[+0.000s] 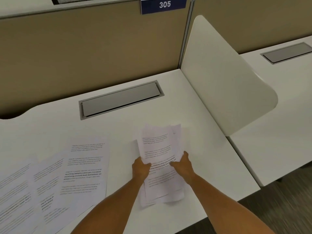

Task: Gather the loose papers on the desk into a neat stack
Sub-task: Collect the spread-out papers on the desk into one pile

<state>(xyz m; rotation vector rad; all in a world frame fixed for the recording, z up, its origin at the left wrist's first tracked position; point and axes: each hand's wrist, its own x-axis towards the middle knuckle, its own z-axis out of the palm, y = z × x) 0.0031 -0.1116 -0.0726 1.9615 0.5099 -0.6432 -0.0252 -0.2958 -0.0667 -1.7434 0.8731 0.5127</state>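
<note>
The gathered bundle of papers (159, 159) sat over the right half of the white surface (194, 115), its sheets fanned and edges uneven; thin printed paper of this kind was judged light, limp and prone to sliding sheet on sheet, so it is best pinched at opposite long edges near the middle. The left hand (140, 168) was closed on the bundle's left edge and the right hand (183, 163) on its right edge, thumbs on top. Further loose sheets (72, 173) lay overlapped and flat on the surface to the left, untouched.
</note>
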